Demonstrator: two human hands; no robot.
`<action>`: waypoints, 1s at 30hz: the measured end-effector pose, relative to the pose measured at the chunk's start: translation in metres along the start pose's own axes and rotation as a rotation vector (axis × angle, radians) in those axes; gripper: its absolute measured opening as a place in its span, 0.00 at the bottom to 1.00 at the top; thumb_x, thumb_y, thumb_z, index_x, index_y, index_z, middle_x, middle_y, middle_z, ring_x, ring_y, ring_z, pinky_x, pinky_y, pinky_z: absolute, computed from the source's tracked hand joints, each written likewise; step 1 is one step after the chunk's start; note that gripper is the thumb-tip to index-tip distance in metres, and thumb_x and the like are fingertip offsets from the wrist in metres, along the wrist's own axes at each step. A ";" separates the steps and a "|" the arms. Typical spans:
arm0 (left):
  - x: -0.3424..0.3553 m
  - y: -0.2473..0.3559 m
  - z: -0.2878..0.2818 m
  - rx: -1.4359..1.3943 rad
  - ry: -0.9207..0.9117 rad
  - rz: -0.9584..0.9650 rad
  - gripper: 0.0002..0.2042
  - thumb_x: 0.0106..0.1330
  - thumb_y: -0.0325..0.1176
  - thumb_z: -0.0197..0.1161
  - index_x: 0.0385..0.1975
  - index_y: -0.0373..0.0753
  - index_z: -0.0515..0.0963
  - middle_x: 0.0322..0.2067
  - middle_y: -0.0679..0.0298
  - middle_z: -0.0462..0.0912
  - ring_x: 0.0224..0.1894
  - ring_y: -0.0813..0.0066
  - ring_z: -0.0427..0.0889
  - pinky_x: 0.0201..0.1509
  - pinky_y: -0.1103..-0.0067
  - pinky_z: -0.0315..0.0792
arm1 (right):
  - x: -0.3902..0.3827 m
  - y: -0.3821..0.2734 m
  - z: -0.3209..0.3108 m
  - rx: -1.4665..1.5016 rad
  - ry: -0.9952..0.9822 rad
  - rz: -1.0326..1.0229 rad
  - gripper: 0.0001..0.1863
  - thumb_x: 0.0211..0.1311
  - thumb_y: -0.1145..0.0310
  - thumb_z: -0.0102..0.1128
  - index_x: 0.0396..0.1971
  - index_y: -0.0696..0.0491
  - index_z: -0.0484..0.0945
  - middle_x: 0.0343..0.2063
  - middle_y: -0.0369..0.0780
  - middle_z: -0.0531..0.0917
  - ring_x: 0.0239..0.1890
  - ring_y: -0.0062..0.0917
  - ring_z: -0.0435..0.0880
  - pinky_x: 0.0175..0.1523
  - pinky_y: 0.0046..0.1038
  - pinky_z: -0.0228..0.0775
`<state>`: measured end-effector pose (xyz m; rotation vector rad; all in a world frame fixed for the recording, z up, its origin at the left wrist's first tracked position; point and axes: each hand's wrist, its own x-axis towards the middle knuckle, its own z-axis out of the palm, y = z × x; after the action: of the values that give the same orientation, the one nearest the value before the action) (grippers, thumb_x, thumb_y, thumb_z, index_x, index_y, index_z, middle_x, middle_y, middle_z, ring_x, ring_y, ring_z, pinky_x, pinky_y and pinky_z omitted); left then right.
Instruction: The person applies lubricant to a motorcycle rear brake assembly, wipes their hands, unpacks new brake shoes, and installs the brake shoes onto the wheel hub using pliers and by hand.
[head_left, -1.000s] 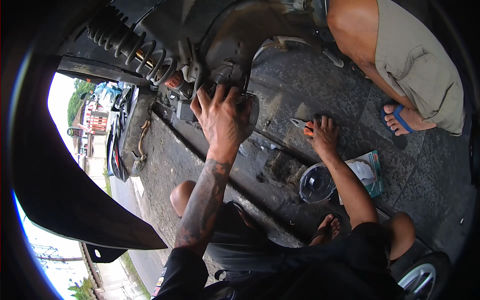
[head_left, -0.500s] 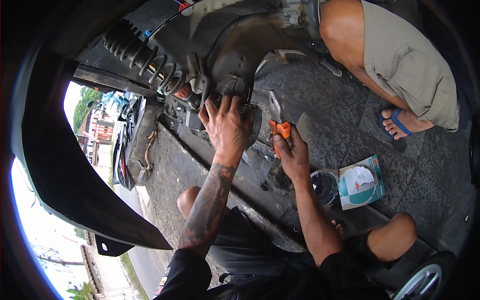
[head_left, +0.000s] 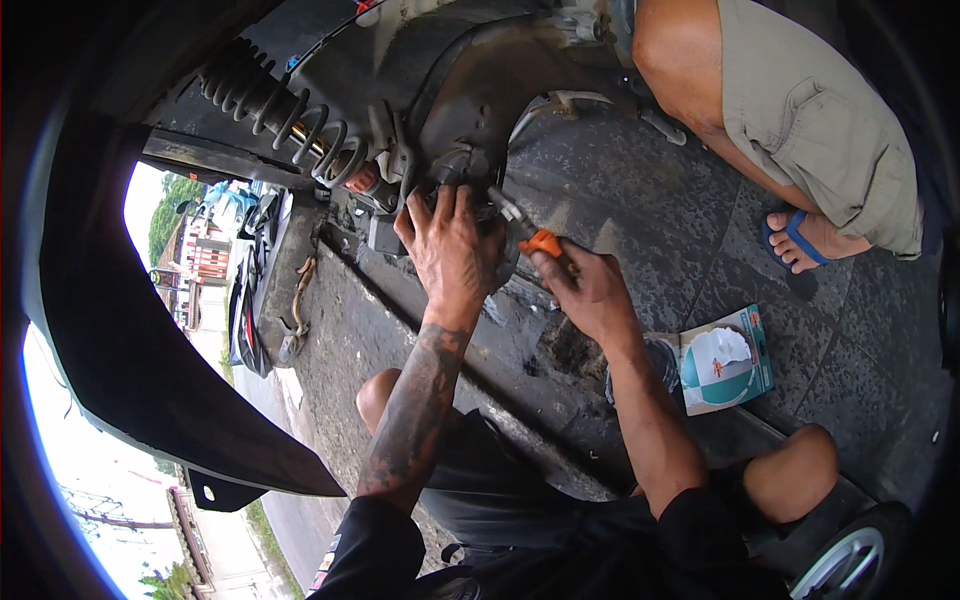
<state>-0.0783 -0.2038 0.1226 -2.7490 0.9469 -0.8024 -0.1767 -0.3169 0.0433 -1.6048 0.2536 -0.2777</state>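
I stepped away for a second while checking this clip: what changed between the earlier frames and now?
The right hand left the ground, picked up the orange-handled pliers and brought them up to the rusty wheel hub. The left hand stayed pressed on the hub; the teal-and-white packet stayed on the pavement.

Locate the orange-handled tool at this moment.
In the head view, the orange-handled tool sits just above centre, gripped in the right hand, its tip beside the left hand at the wheel hub.
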 end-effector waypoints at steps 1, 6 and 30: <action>-0.001 -0.002 0.000 0.004 -0.001 0.000 0.25 0.45 0.42 0.68 0.43 0.38 0.74 0.43 0.63 0.74 0.52 0.56 0.66 0.58 0.61 0.56 | 0.002 -0.001 -0.002 0.004 -0.002 0.000 0.25 0.62 0.46 0.51 0.39 0.56 0.77 0.19 0.48 0.79 0.26 0.41 0.82 0.31 0.36 0.69; -0.001 0.000 0.003 -0.003 0.001 -0.017 0.25 0.43 0.40 0.69 0.42 0.39 0.73 0.43 0.64 0.74 0.53 0.56 0.66 0.58 0.61 0.56 | 0.005 -0.010 -0.014 0.034 0.026 -0.040 0.26 0.61 0.45 0.51 0.38 0.55 0.78 0.20 0.50 0.79 0.29 0.46 0.80 0.34 0.39 0.69; -0.002 -0.002 0.008 0.008 -0.005 -0.022 0.26 0.46 0.44 0.68 0.44 0.36 0.73 0.43 0.60 0.75 0.54 0.52 0.65 0.57 0.59 0.55 | 0.011 -0.010 -0.035 -0.034 -0.018 0.054 0.26 0.61 0.45 0.49 0.38 0.55 0.78 0.23 0.47 0.81 0.30 0.42 0.81 0.39 0.38 0.70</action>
<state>-0.0748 -0.2011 0.1154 -2.7584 0.9123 -0.7999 -0.1781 -0.3528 0.0554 -1.6311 0.2885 -0.2178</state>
